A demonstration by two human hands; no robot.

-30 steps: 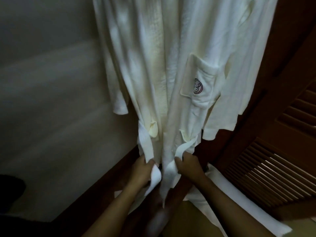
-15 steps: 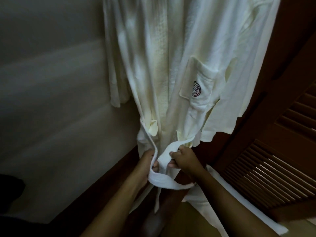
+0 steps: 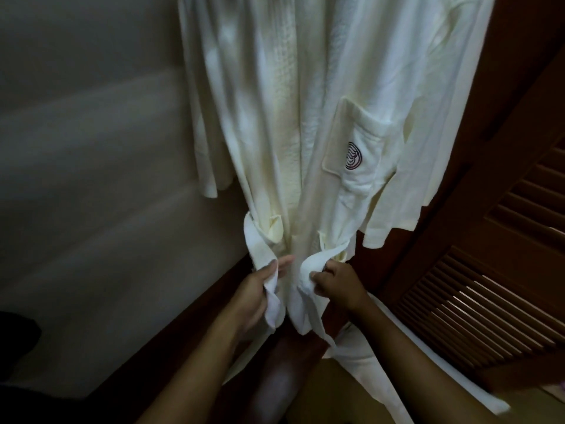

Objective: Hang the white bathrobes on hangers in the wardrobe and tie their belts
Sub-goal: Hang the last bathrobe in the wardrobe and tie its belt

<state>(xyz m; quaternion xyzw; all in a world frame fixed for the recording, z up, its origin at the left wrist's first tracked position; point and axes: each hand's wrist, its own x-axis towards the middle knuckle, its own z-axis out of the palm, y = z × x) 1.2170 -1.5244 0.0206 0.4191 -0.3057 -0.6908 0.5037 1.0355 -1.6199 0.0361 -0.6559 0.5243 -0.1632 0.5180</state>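
Note:
A white bathrobe hangs from above in the wardrobe, its hanger out of view. A chest pocket on it carries a dark round logo. Its white belt runs through loops at the waist. My left hand grips the left belt end just below the left loop. My right hand grips the right belt end, bunched in its fingers. The two ends hang apart, a small gap between my hands. A second white robe's sleeve shows behind on the right.
A dark wooden louvred wardrobe door stands open at the right. A pale wall fills the left, with a dark wooden skirting along its foot. More white cloth trails down under my right forearm.
Half a second ago the belt ends were crossed in a loop between my hands. Now the ends are pulled apart, one in each hand, and the view has shifted slightly.

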